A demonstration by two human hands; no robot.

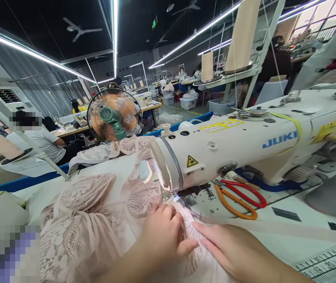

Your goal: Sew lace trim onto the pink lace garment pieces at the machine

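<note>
A piece of pale pink lace bra [191, 257] lies under the needle end of a white JUKI sewing machine [197, 157]. My left hand [164, 230] bears down on the lace just in front of the needle, fingers bent over it and thumb reaching right. On the right side of the same lace rests my right hand [229, 245], its fingers closed at the fabric edge; their undersides are hidden. A pale elastic strip [288, 230] runs from near the needle past my right hand to the right. Another lace cup [142, 198] sits left of the needle.
Stacked lace bras [76, 228] fill the table's left side. Orange-handled and red-handled scissors [238, 200] lie beneath the machine arm. A printed ruler scale [327, 261] marks the front right. Beyond the table stand a large fan [114, 114] and a seated person [42, 137].
</note>
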